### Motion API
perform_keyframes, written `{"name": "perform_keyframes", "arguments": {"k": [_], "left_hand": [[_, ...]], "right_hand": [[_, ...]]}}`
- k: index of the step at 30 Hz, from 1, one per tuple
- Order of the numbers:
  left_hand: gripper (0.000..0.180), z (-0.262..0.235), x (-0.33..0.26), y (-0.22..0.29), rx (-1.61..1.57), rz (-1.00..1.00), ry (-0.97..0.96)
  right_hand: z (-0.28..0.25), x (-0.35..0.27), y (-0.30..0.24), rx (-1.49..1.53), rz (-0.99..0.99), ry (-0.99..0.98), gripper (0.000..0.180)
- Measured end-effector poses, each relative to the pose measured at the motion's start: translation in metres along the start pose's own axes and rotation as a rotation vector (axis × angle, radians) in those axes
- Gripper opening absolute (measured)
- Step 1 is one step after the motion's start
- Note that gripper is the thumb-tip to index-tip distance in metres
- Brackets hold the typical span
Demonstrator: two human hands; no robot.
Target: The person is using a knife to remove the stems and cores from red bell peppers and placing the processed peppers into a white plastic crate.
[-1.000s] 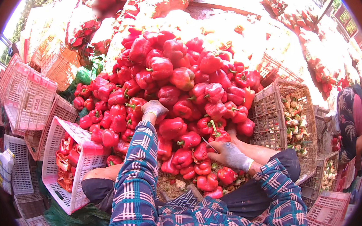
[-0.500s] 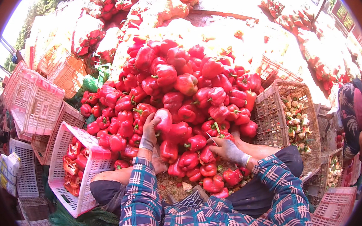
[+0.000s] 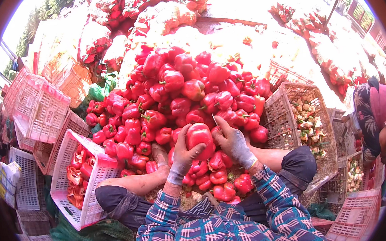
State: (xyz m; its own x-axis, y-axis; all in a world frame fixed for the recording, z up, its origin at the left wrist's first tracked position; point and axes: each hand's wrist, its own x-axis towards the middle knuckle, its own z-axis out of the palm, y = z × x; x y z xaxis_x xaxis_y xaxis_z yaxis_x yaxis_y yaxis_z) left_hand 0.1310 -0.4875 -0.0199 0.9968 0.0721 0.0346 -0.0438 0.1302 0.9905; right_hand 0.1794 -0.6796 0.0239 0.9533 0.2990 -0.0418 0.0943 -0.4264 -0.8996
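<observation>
In my gloved left hand (image 3: 182, 155) is a large red bell pepper (image 3: 200, 139), gripped between thumb and fingers in front of my body. My gloved right hand (image 3: 233, 145) is closed on a small knife (image 3: 215, 120); only its thin blade shows, pointing up beside the pepper, and the handle is hidden in the fist. Behind both hands rises a big heap of red bell peppers (image 3: 172, 80). More peppers (image 3: 225, 191) lie below my hands, between my bare legs.
To the left, a tilted white-pink crate (image 3: 95, 190) holds cut red peppers. A brown crate (image 3: 283, 122) of pepper cores stands at the right. Empty crates (image 3: 42, 104) are stacked at the far left, and filled net bags (image 3: 163, 17) lie behind the heap. Another person (image 3: 372, 117) is at the far right.
My left hand has brought the pepper from the heap's edge toward my body. My right hand has moved up and left with the knife, close to the pepper.
</observation>
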Motion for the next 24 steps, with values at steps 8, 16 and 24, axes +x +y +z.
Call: {"name": "perform_keyframes", "arguments": {"k": [8,16,24], "left_hand": [[0.081,0.017,-0.016,0.025,0.617,0.324,0.140],[0.067,0.038,-0.015,0.031,-0.043,0.219,0.328],[0.042,0.023,-0.015,0.012,-0.677,-0.056,0.179]], "right_hand": [[-0.002,-0.034,-0.031,0.277,0.155,-0.274,0.077],[0.051,-0.082,0.006,0.373,0.394,-0.412,0.076],[0.015,-0.099,-0.003,-0.035,-0.006,0.236,0.055]]}}
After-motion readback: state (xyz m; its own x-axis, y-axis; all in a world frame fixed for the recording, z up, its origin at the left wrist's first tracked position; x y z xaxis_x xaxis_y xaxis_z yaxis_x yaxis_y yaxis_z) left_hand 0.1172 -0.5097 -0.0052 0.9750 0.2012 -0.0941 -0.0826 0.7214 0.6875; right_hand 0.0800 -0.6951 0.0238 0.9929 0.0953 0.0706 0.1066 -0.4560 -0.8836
